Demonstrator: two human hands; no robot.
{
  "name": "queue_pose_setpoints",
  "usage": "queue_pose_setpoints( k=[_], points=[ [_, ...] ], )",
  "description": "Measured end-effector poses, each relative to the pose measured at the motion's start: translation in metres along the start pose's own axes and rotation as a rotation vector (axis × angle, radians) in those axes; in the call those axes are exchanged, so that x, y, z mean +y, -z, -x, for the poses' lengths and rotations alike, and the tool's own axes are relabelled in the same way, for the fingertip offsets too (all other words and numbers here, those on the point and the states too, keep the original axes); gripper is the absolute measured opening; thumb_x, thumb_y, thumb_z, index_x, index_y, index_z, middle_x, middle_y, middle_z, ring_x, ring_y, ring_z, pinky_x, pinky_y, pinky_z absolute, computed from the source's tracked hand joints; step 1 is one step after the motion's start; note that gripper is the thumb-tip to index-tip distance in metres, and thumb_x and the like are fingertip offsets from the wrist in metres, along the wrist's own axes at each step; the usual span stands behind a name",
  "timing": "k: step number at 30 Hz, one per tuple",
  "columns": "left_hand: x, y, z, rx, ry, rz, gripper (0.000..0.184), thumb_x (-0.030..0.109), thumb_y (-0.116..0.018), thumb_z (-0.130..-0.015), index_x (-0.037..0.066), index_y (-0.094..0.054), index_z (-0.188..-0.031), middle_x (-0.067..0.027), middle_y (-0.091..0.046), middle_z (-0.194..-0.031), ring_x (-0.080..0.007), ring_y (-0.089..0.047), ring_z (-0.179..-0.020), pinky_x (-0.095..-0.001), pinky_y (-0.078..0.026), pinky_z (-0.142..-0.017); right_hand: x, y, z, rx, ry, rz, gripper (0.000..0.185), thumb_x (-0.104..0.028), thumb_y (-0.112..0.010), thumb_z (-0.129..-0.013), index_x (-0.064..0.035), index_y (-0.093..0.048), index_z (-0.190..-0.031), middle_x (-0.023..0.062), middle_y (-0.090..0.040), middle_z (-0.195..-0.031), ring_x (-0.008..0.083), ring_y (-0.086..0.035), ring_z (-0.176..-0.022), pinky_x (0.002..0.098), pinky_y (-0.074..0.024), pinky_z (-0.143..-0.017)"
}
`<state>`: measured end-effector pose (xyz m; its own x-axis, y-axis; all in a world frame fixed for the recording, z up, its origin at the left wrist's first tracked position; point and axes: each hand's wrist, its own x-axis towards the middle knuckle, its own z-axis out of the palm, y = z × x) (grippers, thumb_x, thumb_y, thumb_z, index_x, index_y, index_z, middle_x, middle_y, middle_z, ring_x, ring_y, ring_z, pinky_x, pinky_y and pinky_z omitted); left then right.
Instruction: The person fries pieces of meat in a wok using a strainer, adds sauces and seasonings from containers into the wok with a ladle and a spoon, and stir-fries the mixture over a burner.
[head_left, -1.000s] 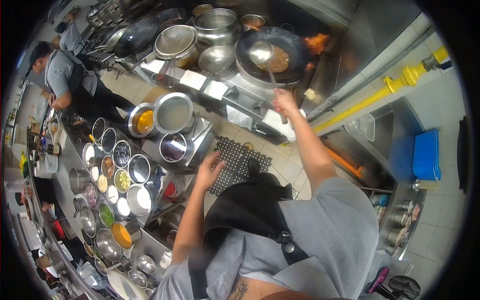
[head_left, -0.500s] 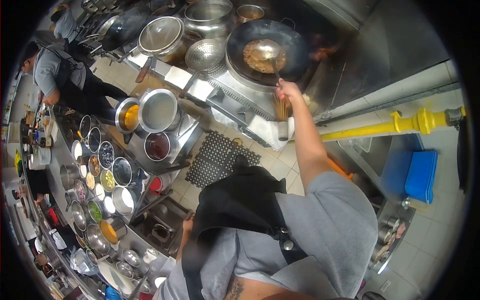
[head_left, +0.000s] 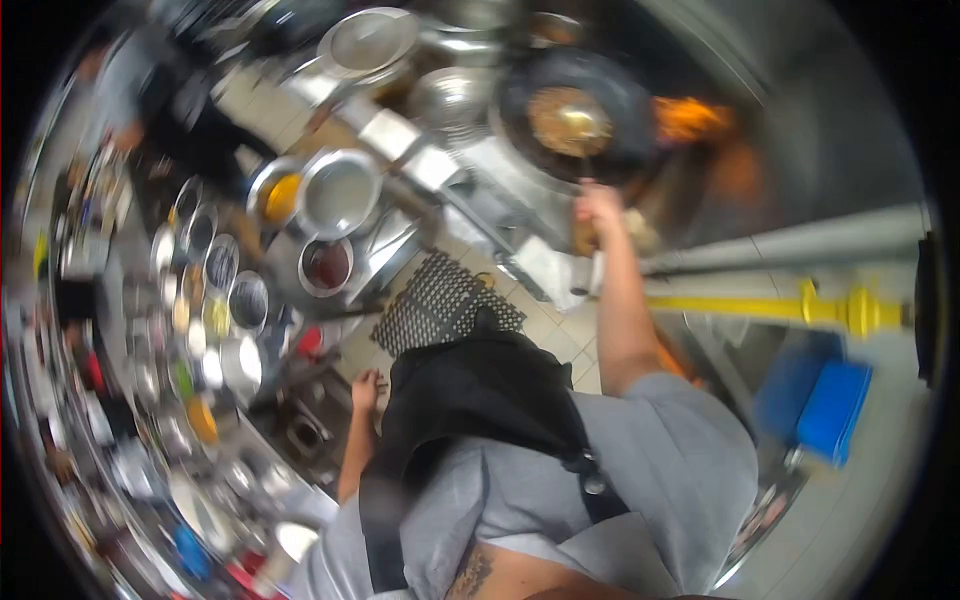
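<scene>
My right hand (head_left: 599, 203) is closed around the handle of a ladle (head_left: 583, 124). The ladle's bowl sits in the browned, chopped-looking food (head_left: 552, 112) inside a dark wok (head_left: 625, 110); what the food is I cannot make out. My left hand (head_left: 369, 388) hangs low beside the black apron, fingers loosely bent and somewhat apart, with nothing visible in it. The picture is smeared by motion.
Orange flame (head_left: 692, 119) flares right of the wok. A perforated strainer (head_left: 450, 100) lies to its left. Bowls of pale liquid (head_left: 340, 193) and dark red sauce (head_left: 326, 267) stand on a side counter. A yellow pipe (head_left: 740, 305) runs at right. A co-worker (head_left: 165, 95) stands far left.
The view has shifted, so the wok appears farther right and lower. Flame has flared up beside the wok. My left hand shows more, away from the counter edge; my right hand still grips the ladle.
</scene>
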<state>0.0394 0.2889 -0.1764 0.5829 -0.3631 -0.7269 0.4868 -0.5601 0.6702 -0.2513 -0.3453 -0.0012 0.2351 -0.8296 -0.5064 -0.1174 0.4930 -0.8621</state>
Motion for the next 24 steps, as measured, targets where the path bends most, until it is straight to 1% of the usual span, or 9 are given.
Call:
queue_pose_setpoints(
  k=[3,5,8,9,12,17,18,22,24],
  points=[
    [-0.017,0.01,0.014,0.145,-0.164,-0.368,0.045,0.039,-0.061,-0.093,-0.003,-0.07,-0.104,-0.0154,-0.072,-0.077,-0.0214,-0.069,-0.06,-0.0361,-0.055,-0.061,0.013,0.058,-0.084,-0.512,-0.253,-0.572,0.035,-0.018,-0.065,-0.094,-0.0028,-0.058,-0.125,0.0028,-0.06,-0.076,0.0131,-0.056,-0.059,0.0242,-0.0448,-0.05],
    [0.009,0.017,0.055,0.234,-0.133,-0.502,0.048,0.044,-0.059,-0.092,-0.001,-0.073,-0.101,-0.0189,-0.07,-0.073,-0.0271,-0.072,-0.066,-0.041,-0.055,-0.069,-0.003,0.029,-0.066,0.055,-0.124,0.308,0.038,-0.028,-0.06,-0.098,-0.0003,-0.058,-0.125,0.0049,-0.064,-0.072,0.0161,-0.061,-0.058,0.0246,-0.0481,-0.05],
    [0.0,0.043,0.071,0.552,-0.029,-0.265,0.057,0.053,-0.057,-0.091,-0.001,-0.073,-0.099,-0.0222,-0.071,-0.08,-0.0355,-0.072,-0.083,-0.0453,-0.054,-0.08,0.043,0.069,-0.121,0.142,0.951,1.487,0.051,-0.035,-0.046,-0.103,0.0049,-0.065,-0.078,0.0171,-0.064,-0.062,0.0296,-0.064,-0.051,0.0418,-0.052,-0.048],
    [-0.008,0.053,0.074,0.678,-0.016,-0.167,0.057,0.053,-0.058,-0.091,-0.001,-0.073,-0.098,-0.0221,-0.071,-0.081,-0.0368,-0.071,-0.085,-0.0457,-0.054,-0.081,-0.021,-0.006,-0.021,0.115,0.084,1.186,0.047,-0.034,-0.046,-0.104,0.0032,-0.061,-0.079,0.013,-0.062,-0.06,0.0256,-0.06,-0.048,0.0374,-0.0488,-0.045],
    [-0.002,0.09,0.098,1.206,-0.084,0.012,0.054,0.05,-0.058,-0.093,-0.002,-0.071,-0.093,-0.0243,-0.071,-0.091,-0.0398,-0.069,-0.091,-0.0466,-0.053,-0.082,-0.047,0.028,-0.052,-0.21,-0.386,-0.013,0.043,-0.034,-0.05,-0.104,-0.0035,-0.058,-0.076,0.0062,-0.054,-0.056,0.0197,-0.047,-0.042,0.0334,-0.0399,-0.039],
    [-0.029,0.22,0.125,2.057,0.428,0.144,0.059,0.053,-0.068,-0.084,-0.001,-0.056,-0.106,-0.0226,-0.06,-0.107,-0.0426,-0.058,-0.098,-0.0515,-0.044,-0.092,-0.033,-0.011,-0.091,-0.007,-0.145,0.725,0.046,-0.039,-0.056,-0.1,-0.0068,-0.057,-0.067,0.0045,-0.051,-0.055,0.0182,-0.046,-0.042,0.0321,-0.0402,-0.038],
    [-0.044,0.248,0.133,1.92,0.544,0.249,0.074,0.058,-0.066,-0.084,-0.003,-0.052,-0.124,-0.025,-0.052,-0.13,-0.0449,-0.053,-0.115,-0.0537,-0.042,-0.098,-0.026,-0.008,-0.091,0.207,0.073,1.305,0.045,-0.041,-0.059,-0.097,-0.008,-0.057,-0.067,0.0038,-0.05,-0.056,0.0171,-0.047,-0.043,0.0309,-0.0405,-0.039],
    [-0.08,0.315,0.146,0.921,0.034,0.911,0.04,0.034,-0.064,-0.09,0.001,-0.065,-0.113,-0.015,-0.065,-0.103,-0.0327,-0.064,-0.093,-0.0479,-0.054,-0.076,-0.038,-0.005,-0.031,-0.027,-0.018,0.467,0.036,-0.039,-0.065,-0.093,-0.0067,-0.064,-0.077,0.0101,-0.061,-0.067,0.0224,-0.058,-0.055,0.0348,-0.0486,-0.049],
    [-0.092,0.342,0.134,0.725,0.019,0.944,0.029,0.03,-0.068,-0.087,0.006,-0.068,-0.103,-0.0102,-0.065,-0.092,-0.0279,-0.067,-0.079,-0.0432,-0.057,-0.063,-0.039,-0.011,-0.021,0.312,0.306,1.435,0.044,-0.039,-0.059,-0.093,0.0013,-0.068,-0.108,0.027,-0.068,-0.098,0.0435,-0.065,-0.1,0.051,-0.0529,-0.083]
  ],
)
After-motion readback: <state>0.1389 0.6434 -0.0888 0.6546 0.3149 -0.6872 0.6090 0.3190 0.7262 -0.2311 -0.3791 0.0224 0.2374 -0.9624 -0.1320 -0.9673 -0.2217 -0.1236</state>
